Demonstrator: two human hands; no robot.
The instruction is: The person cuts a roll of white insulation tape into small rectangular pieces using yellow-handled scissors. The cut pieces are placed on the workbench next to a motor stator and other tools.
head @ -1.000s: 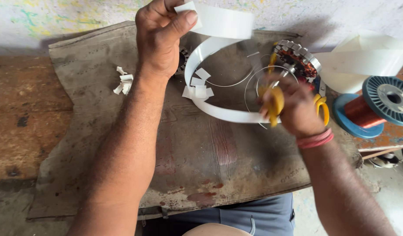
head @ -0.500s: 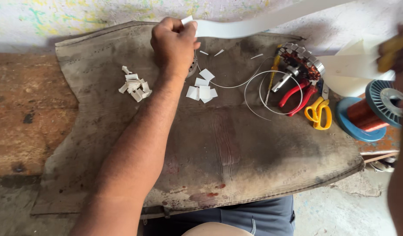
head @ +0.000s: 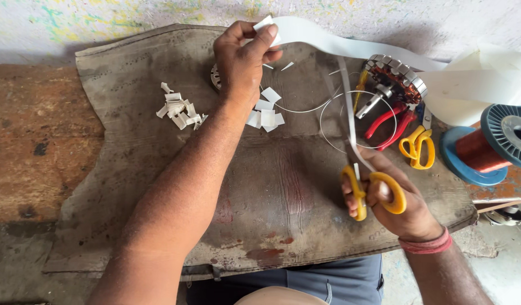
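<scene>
Left hand [head: 241,56] pinches the white paper strip [head: 328,42] end above the grey mat [head: 159,169]. Right hand [head: 387,197] clamps yellow scissors [head: 367,186], blades reaching up to the strip. Risk: slack strip twists, giving a crooked cut.

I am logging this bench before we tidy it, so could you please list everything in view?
White strip: one, white, pinched by the left hand, running right to the roll.
Strip roll: one, white, far right.
Yellow-handled scissors: one, in the right hand, blades up at the strip.
Spare scissors: one, yellow-handled, on the mat's right edge.
Pliers: one, red-handled, beside the stator.
Stator: one, copper-wound.
Copper wire spool: one, blue flanges.
Cut pieces: two heaps, white.
Mat: one, grey-brown.
Left hand: raised.
Right hand: red wristband.
</scene>
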